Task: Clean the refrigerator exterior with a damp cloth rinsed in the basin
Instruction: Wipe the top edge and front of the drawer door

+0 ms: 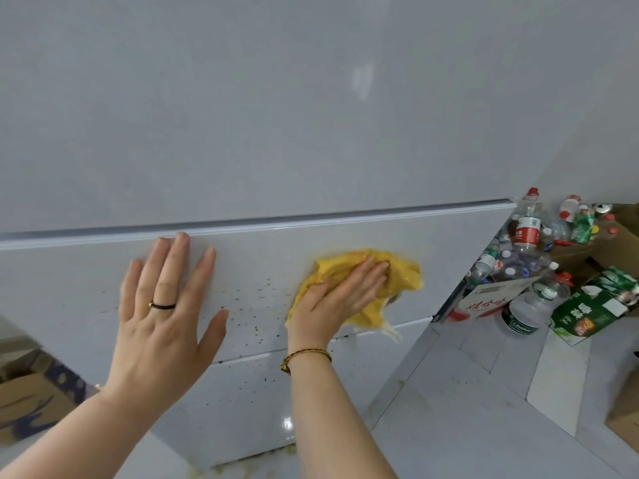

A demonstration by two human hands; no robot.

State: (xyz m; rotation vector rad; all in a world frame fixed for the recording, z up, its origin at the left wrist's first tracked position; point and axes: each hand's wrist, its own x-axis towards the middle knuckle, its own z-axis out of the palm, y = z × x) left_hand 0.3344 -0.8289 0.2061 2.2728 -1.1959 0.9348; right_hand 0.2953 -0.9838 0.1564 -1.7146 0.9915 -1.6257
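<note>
**Both palms on the fridge, cloth under the right**

Two bare forearms reach in from the bottom edge. The left hand [166,305] lies flat on the fridge [103,264], on its middle drawer [259,257]. The fingers are straight and spread wide, with the tips just below the drawer's upper lip. A dark ring [162,305] sits on one finger.

The right hand [340,299], with a braided bracelet [306,356] at the wrist, presses a yellow cloth [401,271] against the same drawer. Its fingers lie close together and nearly straight across the bunched fabric, and the thumb is spread to the left. The cloth sticks out past the fingertips on the right and below the palm. A pale corner of it hangs over the seam with the lower drawer [242,409].

Brown specks [257,307] dot the panel between the hands, and a few run down onto the lower drawer. Above the lip, the plain pale-grey door [276,115] fills the upper half.

Yellowish crumbs [242,463] lie on the glossy tiled floor [466,426] at the fridge's foot. A cardboard box [31,402] with blue print stands at the left. Farther right, past the fridge's side, plastic bottles [525,236] with red and white caps are heaped together, and a green carton [594,305] lies beside them.
</note>
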